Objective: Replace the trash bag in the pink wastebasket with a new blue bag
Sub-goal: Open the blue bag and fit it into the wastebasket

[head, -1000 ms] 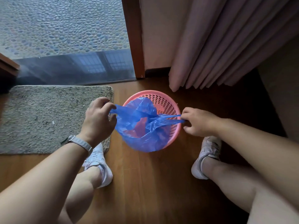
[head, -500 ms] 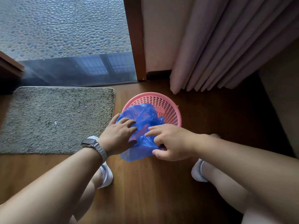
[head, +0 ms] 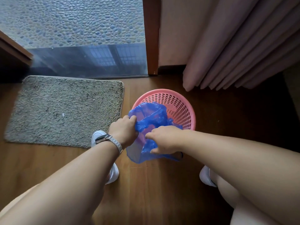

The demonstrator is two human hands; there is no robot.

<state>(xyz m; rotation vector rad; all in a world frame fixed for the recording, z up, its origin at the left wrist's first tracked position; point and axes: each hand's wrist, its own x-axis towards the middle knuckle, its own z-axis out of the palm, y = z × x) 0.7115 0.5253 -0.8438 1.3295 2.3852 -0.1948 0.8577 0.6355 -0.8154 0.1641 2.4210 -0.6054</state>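
Note:
A pink perforated wastebasket stands on the wooden floor in front of me. A thin blue trash bag is bunched over its near-left rim and hangs down the outside. My left hand, with a watch on the wrist, grips the bag's edge at the basket's left side. My right hand lies over the near part of the bag, thumb and fingers curled on the plastic. The far and right walls of the basket show bare pink.
A grey shaggy mat lies left of the basket. Pink curtains hang behind at the right, beside a brown door frame and a glass door. My white shoes flank the basket.
Both hands came together from a wide stretch of the bag to the basket's near side. The left hand now grips the bag's edge and the bag hangs lower over the rim.

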